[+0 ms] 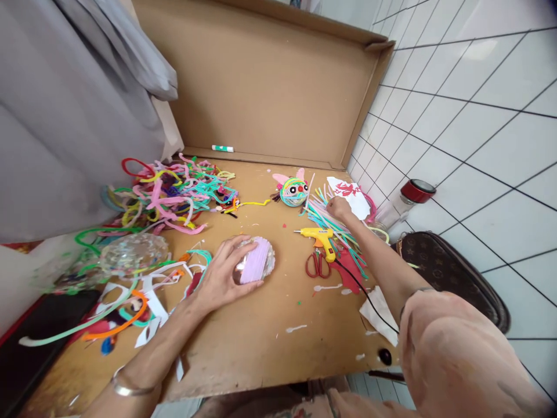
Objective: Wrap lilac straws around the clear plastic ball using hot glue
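Lilac-banded ball (256,262) held in left hand (230,268); pipe cleaners (322,217), slanted near-right, topped by curled right hand (338,207), grip unclear tbh.

Left of the yellow plastic glue gun (319,235), the person's left hand (226,268) grips a clear rounded ball banded with lilac strips (256,262); beyond the gun, the right hand (339,207) is at a bundle of straight pastel fuzzy stems (340,230); red-handled scissors (322,274) lie just beside the gun; a striped ball with pink ears (292,196) sits behind it
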